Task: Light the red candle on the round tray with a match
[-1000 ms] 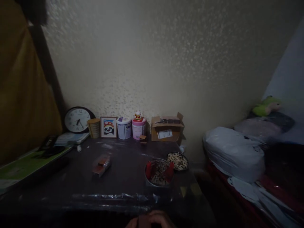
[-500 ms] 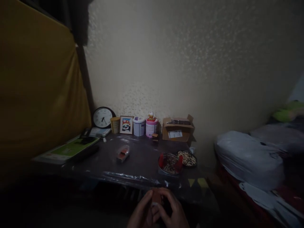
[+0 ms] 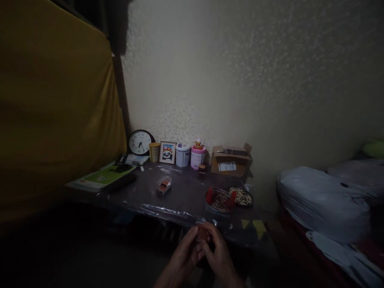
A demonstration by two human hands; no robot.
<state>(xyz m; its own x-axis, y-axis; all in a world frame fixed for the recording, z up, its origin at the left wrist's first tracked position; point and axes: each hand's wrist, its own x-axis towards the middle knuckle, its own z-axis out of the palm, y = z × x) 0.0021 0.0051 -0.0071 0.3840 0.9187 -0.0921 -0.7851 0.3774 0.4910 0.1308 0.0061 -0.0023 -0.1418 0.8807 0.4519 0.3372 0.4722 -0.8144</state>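
Both hands are together just in front of the table's near edge, around a small reddish-brown box (image 3: 203,233), matchbox-like in size. My left hand (image 3: 186,249) grips its left side, with the thumb near the top. My right hand (image 3: 216,249) has its fingers curled round the right side and lower edge. Fingers hide part of the box. Beyond the hands stands a round metal bowl (image 3: 220,208) with small dark and pale bits and two red upright pieces at its sides. A dish of pale and dark slivers (image 3: 240,196) is behind it.
The dark table (image 3: 183,192) has a glossy plastic cover. On it lie a clear pack with brown boxes (image 3: 164,186) and a green flat box (image 3: 109,176). Along the wall stand a clock (image 3: 140,143), a panda picture (image 3: 167,153), tubs (image 3: 183,155) and a cardboard carton (image 3: 231,162).
The view has shifted, so the table items appear further right and slightly higher. Both hands show higher in the picture, still on the small box, which is tilted differently.
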